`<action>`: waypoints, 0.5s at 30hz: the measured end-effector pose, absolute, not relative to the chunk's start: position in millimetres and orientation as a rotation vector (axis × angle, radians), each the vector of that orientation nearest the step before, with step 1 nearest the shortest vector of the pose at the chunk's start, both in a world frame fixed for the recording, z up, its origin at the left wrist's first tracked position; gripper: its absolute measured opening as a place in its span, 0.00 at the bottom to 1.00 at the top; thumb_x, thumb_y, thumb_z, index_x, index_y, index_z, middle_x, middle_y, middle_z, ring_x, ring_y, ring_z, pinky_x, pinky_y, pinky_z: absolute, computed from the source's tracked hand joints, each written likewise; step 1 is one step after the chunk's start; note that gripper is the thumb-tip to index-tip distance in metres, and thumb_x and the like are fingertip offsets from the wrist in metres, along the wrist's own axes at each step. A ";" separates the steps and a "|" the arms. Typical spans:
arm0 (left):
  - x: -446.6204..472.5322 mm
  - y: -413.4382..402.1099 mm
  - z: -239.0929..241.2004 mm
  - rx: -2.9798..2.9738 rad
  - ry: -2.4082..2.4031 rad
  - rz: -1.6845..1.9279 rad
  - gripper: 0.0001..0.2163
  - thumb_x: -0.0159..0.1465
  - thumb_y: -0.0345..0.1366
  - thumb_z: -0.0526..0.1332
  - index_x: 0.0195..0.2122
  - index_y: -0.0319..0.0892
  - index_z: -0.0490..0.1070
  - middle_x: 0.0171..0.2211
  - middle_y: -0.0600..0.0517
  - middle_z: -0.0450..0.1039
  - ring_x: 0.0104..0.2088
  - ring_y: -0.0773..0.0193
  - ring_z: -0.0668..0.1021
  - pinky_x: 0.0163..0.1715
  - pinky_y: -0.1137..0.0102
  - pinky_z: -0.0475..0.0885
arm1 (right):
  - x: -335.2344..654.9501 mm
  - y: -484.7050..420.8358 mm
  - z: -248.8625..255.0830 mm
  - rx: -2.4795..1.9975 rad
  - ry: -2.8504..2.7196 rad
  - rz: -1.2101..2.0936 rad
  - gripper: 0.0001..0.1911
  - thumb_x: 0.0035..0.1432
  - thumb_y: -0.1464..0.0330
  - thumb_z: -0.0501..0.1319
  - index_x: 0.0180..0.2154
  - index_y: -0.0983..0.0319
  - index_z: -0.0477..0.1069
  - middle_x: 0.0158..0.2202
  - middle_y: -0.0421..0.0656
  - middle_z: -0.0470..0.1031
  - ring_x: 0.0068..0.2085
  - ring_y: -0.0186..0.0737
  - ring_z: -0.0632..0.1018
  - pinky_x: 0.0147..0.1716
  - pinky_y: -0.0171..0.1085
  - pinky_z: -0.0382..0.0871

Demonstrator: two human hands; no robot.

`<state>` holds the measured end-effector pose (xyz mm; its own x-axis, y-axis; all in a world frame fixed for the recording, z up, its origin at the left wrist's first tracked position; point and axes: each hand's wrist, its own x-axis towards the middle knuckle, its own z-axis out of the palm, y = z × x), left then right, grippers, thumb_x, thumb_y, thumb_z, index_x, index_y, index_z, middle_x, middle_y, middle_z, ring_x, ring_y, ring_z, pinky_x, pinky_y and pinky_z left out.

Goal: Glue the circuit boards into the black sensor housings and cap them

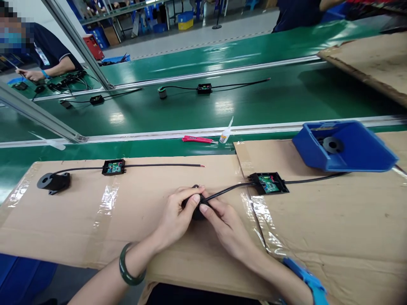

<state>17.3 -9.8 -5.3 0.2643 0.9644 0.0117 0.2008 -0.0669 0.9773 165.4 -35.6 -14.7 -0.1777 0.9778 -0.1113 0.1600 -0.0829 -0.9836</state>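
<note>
Your left hand (pixel 176 215): palm down, fingers curled, thumb and index tip pinched at centre. Your right hand (pixel 224 223): back up, fingers bent, index and thumb tips meeting left fingertips. Both hands touching, closed in grip. Your forearms enter from bottom edge, converging inward; left wrist bent slightly, right wrist straight. Left wrist banded, right wrist cuffed.

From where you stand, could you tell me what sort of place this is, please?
Most likely an electronics assembly line in a factory: a long green conveyor belt carries wired circuit units, a co-worker sits further along it, and a blue parts bin rests on the cardboard-covered bench.
</note>
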 end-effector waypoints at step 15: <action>10.3 26.4 -2.0 1.472 1.027 0.853 0.12 0.64 0.37 0.60 0.43 0.42 0.80 0.45 0.47 0.80 0.49 0.53 0.77 0.51 0.61 0.70 | 168.1 -4.2 -12.2 -1.168 -1.198 1.641 0.19 0.45 0.58 0.69 0.37 0.63 0.74 0.34 0.43 0.77 0.37 0.42 0.76 0.37 0.39 0.71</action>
